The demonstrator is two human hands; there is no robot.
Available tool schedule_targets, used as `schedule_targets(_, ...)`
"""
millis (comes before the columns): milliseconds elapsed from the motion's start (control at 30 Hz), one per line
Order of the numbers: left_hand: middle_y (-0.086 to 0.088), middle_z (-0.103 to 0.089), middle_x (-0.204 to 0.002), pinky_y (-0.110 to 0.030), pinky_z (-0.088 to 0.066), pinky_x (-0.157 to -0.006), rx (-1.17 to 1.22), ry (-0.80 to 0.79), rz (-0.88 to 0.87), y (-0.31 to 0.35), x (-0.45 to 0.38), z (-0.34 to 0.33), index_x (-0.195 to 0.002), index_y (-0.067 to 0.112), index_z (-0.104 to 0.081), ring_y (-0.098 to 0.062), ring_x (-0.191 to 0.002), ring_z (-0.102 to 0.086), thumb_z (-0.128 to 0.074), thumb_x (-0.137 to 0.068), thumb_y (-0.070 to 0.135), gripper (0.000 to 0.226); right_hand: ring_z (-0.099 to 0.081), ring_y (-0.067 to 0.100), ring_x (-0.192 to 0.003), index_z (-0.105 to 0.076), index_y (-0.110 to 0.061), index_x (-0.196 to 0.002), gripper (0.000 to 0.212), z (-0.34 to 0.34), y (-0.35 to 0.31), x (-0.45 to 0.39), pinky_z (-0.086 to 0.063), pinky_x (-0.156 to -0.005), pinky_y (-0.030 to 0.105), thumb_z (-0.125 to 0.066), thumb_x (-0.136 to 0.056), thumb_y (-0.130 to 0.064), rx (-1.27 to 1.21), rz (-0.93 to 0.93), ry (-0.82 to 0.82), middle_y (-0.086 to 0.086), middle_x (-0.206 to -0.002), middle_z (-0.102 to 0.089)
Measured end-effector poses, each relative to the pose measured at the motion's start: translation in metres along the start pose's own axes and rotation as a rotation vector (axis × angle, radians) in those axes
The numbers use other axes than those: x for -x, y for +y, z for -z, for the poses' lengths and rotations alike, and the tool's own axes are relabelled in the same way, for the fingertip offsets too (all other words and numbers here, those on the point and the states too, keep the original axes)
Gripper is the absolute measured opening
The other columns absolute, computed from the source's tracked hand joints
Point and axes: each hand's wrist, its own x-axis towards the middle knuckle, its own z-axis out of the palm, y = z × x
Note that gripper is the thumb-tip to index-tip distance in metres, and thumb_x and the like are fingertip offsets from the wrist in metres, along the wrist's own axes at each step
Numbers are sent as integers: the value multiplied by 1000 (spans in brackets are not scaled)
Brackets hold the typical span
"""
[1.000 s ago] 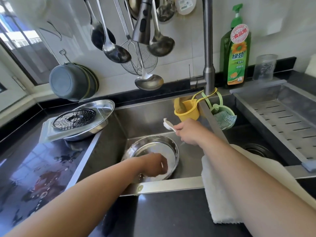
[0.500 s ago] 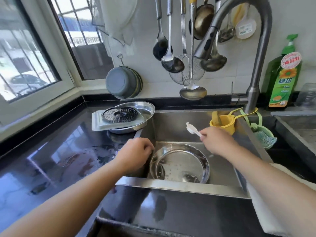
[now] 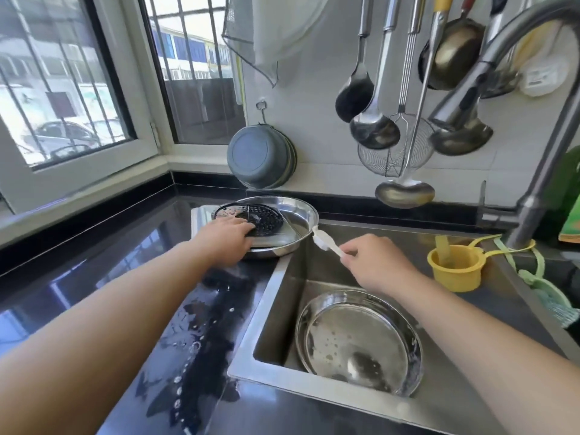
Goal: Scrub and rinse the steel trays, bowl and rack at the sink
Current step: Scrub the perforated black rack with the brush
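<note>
Wet black countertop [image 3: 94, 277] beside steel sink [image 3: 282, 296], barred window [image 3: 62, 89] behind

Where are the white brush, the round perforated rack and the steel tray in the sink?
white brush [image 3: 323, 239], head view, on its bristled head.
round perforated rack [image 3: 266, 218], head view, on its dark holed face.
steel tray [image 3: 354, 343], head view, on its wet floor.

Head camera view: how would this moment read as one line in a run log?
left hand: on perforated rack atop stack on counter | right hand: holds white brush | round tray: in sink | tap: no water visible
</note>
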Motion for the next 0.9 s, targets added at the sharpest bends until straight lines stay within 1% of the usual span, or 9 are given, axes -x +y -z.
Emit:
schedule_targets(100,0,-38,-165,-41,-28,-122,-83,-40,-27,-2,-7,2,-159,29,-37,-29,-150,-33,-39,-104,33,55,-64,26,-70,-77,-29,-101,22,-3,1,-1,-45,-54,35,-55,-100,-27,-7,10,-5,-1,-78,-70)
schedule_targets(200,2,-33,-167,-49,-23,-121,-165,-126,12,-4,-11,11,-162,42,-25,-32,-150,-27,-37,-102,37,62,-58,23,-65,-77,-28,-101,22,-3,1,0,-42,-53,32,-55,-100,-27,2,11,-11,1,-80,-70)
schedule_targets(267,4,-33,-167,-51,-20,-119,-185,-151,38,-3,-15,15,-161,48,-23,-31,-149,-26,-39,-101,42,62,-58,24,-65,-77,-27,-99,22,-2,2,2,-42,-53,33,-55,-100,-27,4,6,-11,2,-80,-69)
schedule_targets(367,3,-44,-157,-45,-27,-115,-272,-32,-24,4,-18,15,-157,45,-35,-27,-143,-35,-41,-103,45,54,-61,27,-67,-76,-27,-95,22,0,4,3,-43,-54,33,-54,-100,-28,17,2,-4,3,-80,-68)
schedule_targets(500,0,-60,-131,-39,-37,-106,-408,140,-125,12,-10,11,-139,33,-58,-25,-128,-49,-50,-99,23,43,-59,26,-66,-75,-26,-98,22,7,10,10,-45,-55,35,-54,-101,-29,41,16,11,3,-78,-68)
schedule_targets(667,-10,-64,-104,-46,-50,-83,-263,486,-225,25,19,15,-123,17,-72,-35,-98,-58,-72,-80,0,46,-63,22,-71,-75,-23,-99,21,30,43,27,-54,-66,40,-55,-101,-28,40,0,67,-1,-75,-69)
schedule_targets(700,-11,-64,-101,-46,-52,-80,-239,573,-287,34,26,15,-122,15,-73,-36,-94,-59,-76,-76,0,49,-62,22,-69,-75,-22,-98,21,37,52,30,-53,-64,40,-55,-101,-27,11,-19,90,1,-74,-69)
schedule_targets(767,-10,-66,-102,-47,-52,-85,-200,671,-413,63,40,15,-124,13,-73,-36,-95,-61,-78,-77,7,48,-63,26,-70,-76,-19,-96,21,51,73,37,-54,-65,42,-56,-100,-22,-90,-78,143,9,-78,-71)
schedule_targets(900,-5,-65,-103,-47,-50,-89,-191,691,-554,136,61,1,-117,15,-70,-32,-99,-60,-67,-85,23,34,-66,29,-83,-77,-19,-114,24,53,111,44,-54,-75,39,-57,-101,-19,-273,-226,330,4,-84,-72)
